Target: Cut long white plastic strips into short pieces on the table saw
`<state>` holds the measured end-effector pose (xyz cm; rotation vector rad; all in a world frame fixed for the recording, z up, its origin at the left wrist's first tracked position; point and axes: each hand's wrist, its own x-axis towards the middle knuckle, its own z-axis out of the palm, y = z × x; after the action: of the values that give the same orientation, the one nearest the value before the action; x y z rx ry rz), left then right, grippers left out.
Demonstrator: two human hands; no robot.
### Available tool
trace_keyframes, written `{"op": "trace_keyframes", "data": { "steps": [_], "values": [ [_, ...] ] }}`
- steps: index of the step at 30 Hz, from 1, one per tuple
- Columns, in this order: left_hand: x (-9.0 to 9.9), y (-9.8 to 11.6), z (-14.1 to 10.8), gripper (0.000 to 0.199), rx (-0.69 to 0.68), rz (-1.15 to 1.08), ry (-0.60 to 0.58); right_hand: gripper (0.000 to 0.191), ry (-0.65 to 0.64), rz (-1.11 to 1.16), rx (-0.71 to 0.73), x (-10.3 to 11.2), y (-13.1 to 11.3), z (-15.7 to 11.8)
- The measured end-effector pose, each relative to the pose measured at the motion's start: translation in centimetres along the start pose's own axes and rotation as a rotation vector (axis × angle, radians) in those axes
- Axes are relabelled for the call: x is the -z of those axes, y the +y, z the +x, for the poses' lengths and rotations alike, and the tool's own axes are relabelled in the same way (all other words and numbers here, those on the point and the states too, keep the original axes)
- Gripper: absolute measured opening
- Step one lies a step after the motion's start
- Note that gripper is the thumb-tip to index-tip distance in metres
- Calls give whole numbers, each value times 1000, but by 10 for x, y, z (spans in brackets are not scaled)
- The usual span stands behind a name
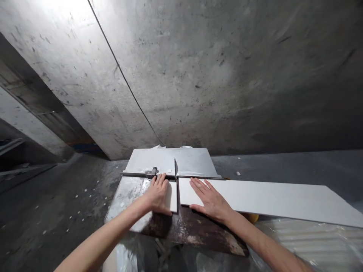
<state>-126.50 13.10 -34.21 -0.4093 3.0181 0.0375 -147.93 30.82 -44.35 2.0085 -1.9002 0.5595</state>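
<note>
On a saw table [127,192] an upright thin blade [175,168] stands at the head of a dark slot. Left of the slot lies a short white board piece [171,198]. My left hand [159,196] spans it, fingers over its far edge by the metal crossbar, thumb at its near edge. A long white board [263,194] starts just right of the slot and runs far to the right. Flat on its left end rests my right hand [208,198], fingers stretched towards the far edge and thumb along the near edge. A narrow gap separates the two pieces.
A dark crossbar [136,174] with a clamp-like fitting [154,170] spans the table. Behind stands a grey concrete wall [198,83] with a cable running down it. Small white scraps [79,212] litter the floor. Plastic-wrapped stacked material [317,241] lies at lower right.
</note>
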Motion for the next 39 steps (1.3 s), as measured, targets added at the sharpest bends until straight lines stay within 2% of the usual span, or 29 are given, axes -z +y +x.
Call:
{"op": "trace_keyframes", "data": {
  "steps": [2, 4, 6, 8, 10, 13, 15, 17, 20, 22, 26, 28, 34, 36, 39],
  "values": [
    [-13, 18, -36, 110, -104, -31, -29, 86, 5, 6, 11, 2, -1, -5],
    [-35, 36, -72, 112, -220, -12, -54, 84, 13, 22, 11, -1, -7, 2],
    [-59, 51, -104, 86, -337, 71, -29, 83, 23, 69, 2, -9, -22, 20],
    [-75, 56, -124, 68, -423, 89, 11, 83, 37, 161, -16, -19, -43, 44],
    [-77, 48, -129, 75, -368, 31, 85, 84, 53, 260, -38, -27, -64, 65],
    [-56, 22, -108, 110, -88, -66, 300, 81, 59, 326, -58, -29, -81, 82],
    [-38, 5, -78, 117, 30, -89, 406, 76, 53, 337, -74, -25, -84, 86],
    [-22, -7, -43, 126, 52, -92, 367, 74, 50, 345, -99, -17, -83, 84],
    [-10, -14, -1, 130, 50, -85, 194, 75, 35, 350, -121, -7, -71, 68],
    [-8, -16, 12, 125, 28, -74, 156, 77, -5, 303, -96, -5, -54, 51],
    [-3, -27, 27, 116, -7, -62, 191, 88, -57, 85, -73, -13, -9, 29],
    [1, -37, 42, 114, -4, -61, 195, 86, -62, 25, -81, -20, 12, 35],
    [16, -64, 102, 100, 45, -24, 176, 79, -105, -28, -110, -29, 54, 84],
    [19, -68, 112, 96, 51, -14, 172, 77, -119, -34, -120, -27, 61, 92],
    [20, -65, 111, 91, 61, 6, 151, 77, -118, -36, -123, -24, 59, 90]
  ]
}}
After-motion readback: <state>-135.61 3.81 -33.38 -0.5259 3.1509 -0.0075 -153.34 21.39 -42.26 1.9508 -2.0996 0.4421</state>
